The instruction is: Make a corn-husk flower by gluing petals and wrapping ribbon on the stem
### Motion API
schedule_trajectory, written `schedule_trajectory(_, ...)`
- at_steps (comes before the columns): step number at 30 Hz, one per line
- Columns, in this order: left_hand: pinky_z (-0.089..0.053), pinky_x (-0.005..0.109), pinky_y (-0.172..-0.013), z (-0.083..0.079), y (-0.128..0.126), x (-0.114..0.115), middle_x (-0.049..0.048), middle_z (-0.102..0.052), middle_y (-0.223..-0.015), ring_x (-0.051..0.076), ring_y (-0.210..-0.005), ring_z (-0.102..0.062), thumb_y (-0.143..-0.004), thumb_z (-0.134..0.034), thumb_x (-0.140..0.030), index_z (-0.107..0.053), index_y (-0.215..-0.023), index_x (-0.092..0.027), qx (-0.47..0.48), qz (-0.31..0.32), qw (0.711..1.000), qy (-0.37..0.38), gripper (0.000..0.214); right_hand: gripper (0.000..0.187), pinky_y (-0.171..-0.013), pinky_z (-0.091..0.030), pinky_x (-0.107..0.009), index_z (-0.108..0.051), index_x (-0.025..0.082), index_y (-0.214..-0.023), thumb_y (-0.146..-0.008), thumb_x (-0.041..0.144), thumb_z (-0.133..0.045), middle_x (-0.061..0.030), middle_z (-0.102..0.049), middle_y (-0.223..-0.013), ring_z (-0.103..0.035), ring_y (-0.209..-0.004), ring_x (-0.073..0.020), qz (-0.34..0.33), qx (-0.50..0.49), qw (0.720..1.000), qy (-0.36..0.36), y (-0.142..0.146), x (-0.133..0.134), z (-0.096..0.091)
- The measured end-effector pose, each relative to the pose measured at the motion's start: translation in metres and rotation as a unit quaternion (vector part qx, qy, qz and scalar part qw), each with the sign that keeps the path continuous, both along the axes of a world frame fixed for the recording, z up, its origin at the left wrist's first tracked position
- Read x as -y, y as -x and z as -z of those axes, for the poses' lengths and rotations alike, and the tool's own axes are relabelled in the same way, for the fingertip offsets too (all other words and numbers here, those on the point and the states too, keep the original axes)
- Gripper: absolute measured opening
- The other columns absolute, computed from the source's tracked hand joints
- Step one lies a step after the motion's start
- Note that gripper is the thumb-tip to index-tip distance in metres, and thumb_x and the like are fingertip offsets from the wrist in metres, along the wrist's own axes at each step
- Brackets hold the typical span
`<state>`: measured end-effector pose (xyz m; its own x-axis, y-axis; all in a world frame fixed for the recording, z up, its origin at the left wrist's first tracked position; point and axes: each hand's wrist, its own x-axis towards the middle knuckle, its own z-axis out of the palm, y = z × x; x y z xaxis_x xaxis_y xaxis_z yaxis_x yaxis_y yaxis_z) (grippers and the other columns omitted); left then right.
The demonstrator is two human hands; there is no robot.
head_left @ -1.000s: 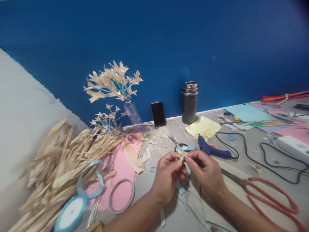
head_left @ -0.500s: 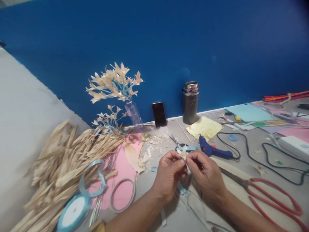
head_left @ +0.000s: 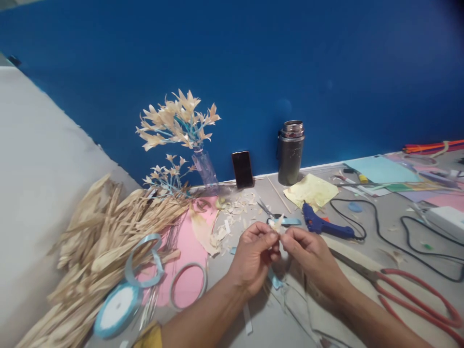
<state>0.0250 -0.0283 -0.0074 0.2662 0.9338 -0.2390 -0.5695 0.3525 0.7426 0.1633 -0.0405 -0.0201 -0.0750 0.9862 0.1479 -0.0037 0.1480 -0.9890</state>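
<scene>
My left hand (head_left: 253,256) and my right hand (head_left: 310,253) meet over the grey table (head_left: 362,256), fingertips pinched together on a small cream husk flower (head_left: 277,224). Both hands are closed around it, knuckles toward me. A strip of light blue ribbon (head_left: 274,281) hangs below them. Just beyond the flower lie small scissors (head_left: 270,213) and a blue glue gun (head_left: 324,226).
A heap of dried husks (head_left: 105,241) fills the left, with a blue ribbon spool (head_left: 116,309) and a tape ring (head_left: 188,285) on pink paper. A vase of husk flowers (head_left: 181,130), a phone (head_left: 242,169) and a steel flask (head_left: 290,152) stand by the blue wall. Large red-handled shears (head_left: 409,290) lie at right.
The view has shifted slightly, so the objects sit a little to the right. Both hands stay pinched on the small flower, working it with small finger movements.
</scene>
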Motion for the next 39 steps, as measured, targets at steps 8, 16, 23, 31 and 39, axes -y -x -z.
schedule_trajectory(8, -0.036, 0.018, -0.049, -0.003, 0.002, -0.003, -0.0027, -0.060, -0.060, 0.007, -0.050, -0.051, -0.062, -0.085, -0.020, -0.056, -0.071, -0.016, -0.008, -0.017, 1.000, -0.023, 0.030, 0.027, -0.051, -0.032, -0.024, -0.069, 0.018, -0.076, -0.083, 0.044, -0.075, 0.0003, -0.058, -0.068, -0.041, -0.056, -0.0111, 0.013, -0.156, 0.986, 0.062, -0.008, -0.002, 0.008)
schedule_trajectory(16, -0.036, 0.019, -0.049, 0.003, 0.004, -0.006, -0.0004, -0.066, -0.064, 0.007, -0.050, -0.052, -0.062, -0.085, -0.019, -0.057, -0.076, -0.017, 0.008, 0.010, 1.000, -0.007, 0.031, 0.026, -0.050, -0.032, -0.024, -0.075, 0.019, -0.083, -0.078, 0.044, -0.080, -0.0018, -0.064, -0.072, -0.042, -0.055, -0.0098, 0.038, -0.132, 0.988, 0.068, -0.009, -0.005, 0.010)
schedule_trajectory(23, -0.036, 0.022, -0.051, 0.005, 0.002, -0.005, -0.0029, -0.059, -0.057, 0.008, -0.048, -0.048, -0.065, -0.082, -0.022, -0.058, -0.070, -0.016, -0.071, -0.008, 0.996, -0.057, 0.025, 0.027, -0.069, -0.044, -0.030, -0.073, 0.018, -0.074, -0.072, 0.043, -0.083, -0.0033, -0.069, -0.075, -0.058, -0.073, -0.0180, 0.040, -0.091, 0.994, 0.047, -0.008, -0.007, 0.007)
schedule_trajectory(31, -0.034, 0.022, -0.052, -0.001, 0.002, -0.001, -0.0034, -0.055, -0.056, 0.008, -0.050, -0.047, -0.066, -0.079, -0.024, -0.060, -0.068, -0.016, -0.174, -0.038, 0.979, -0.096, 0.021, 0.029, -0.059, -0.038, -0.027, -0.067, 0.017, -0.070, -0.071, 0.042, -0.081, 0.0017, -0.057, -0.063, -0.046, -0.061, -0.0133, 0.023, -0.081, 0.994, 0.072, -0.007, -0.008, 0.006)
schedule_trajectory(39, -0.041, 0.022, -0.056, -0.008, -0.001, 0.004, -0.0010, -0.062, -0.064, 0.009, -0.055, -0.053, -0.066, -0.077, -0.022, -0.061, -0.071, -0.016, -0.165, -0.016, 0.977, -0.134, 0.018, 0.027, -0.054, -0.033, -0.025, -0.061, 0.019, -0.069, -0.073, 0.041, -0.076, 0.0033, -0.053, -0.061, -0.042, -0.057, -0.0117, 0.059, -0.102, 0.992, 0.051, -0.004, -0.005, 0.006)
